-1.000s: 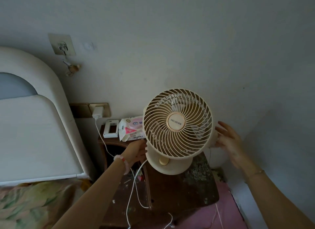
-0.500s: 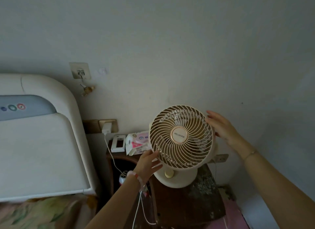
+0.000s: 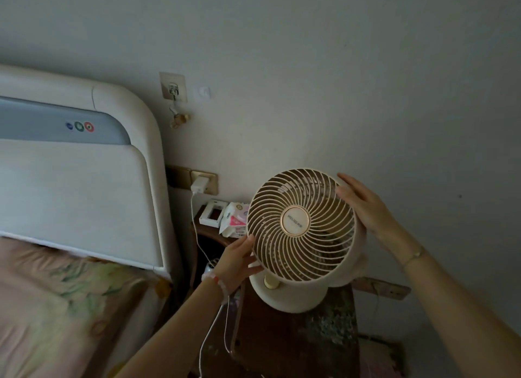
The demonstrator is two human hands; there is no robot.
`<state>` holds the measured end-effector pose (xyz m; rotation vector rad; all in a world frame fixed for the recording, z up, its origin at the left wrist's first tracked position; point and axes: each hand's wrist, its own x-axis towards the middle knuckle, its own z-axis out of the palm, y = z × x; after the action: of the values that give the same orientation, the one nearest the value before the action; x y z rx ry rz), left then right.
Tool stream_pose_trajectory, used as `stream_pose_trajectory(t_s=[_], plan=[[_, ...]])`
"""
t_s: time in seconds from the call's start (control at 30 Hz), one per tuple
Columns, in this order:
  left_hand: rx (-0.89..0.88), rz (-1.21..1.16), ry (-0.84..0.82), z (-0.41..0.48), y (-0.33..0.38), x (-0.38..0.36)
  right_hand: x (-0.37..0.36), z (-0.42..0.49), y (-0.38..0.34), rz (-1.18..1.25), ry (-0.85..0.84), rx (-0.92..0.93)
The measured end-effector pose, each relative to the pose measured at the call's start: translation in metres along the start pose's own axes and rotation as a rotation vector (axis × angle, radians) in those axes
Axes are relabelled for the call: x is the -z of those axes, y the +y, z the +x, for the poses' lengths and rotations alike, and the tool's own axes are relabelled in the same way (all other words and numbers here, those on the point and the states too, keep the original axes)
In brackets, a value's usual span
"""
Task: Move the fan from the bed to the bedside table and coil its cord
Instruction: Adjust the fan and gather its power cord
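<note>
We wear pink-and-white bead bracelet (image 3: 218,282) on left wrist — thin chain bracelet (image 3: 414,256) on right wrist; both forearms bare.

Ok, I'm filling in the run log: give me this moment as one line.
fan: standing on bedside table | left hand: touches grille's lower left | right hand: rests on rim's upper right | white cord: hangs loose below left wrist

Fan (image 3: 301,225) on bedside table (image 3: 282,341), right of bed (image 3: 56,307), pack (image 3: 234,218) seemingly behind.
</note>
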<state>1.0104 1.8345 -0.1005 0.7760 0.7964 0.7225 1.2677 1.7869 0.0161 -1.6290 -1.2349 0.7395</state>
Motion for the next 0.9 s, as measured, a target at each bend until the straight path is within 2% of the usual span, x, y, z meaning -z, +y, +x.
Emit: stream_pose_trajectory(t_s=[0.17, 0.5, 0.9], plan=[[-0.021, -0.018, 0.033, 0.002, -0.009, 0.000, -0.004, -0.004, 0.006, -0.017, -0.002, 0.062], [-0.003, -0.153, 0.059, 0.019, -0.037, -0.001, -0.017, -0.020, 0.001, -0.340, 0.083, 0.280], [-0.033, -0.136, 0.095, 0.021, -0.041, 0.001, -0.012, -0.017, 0.000, -0.442, 0.092, 0.303]])
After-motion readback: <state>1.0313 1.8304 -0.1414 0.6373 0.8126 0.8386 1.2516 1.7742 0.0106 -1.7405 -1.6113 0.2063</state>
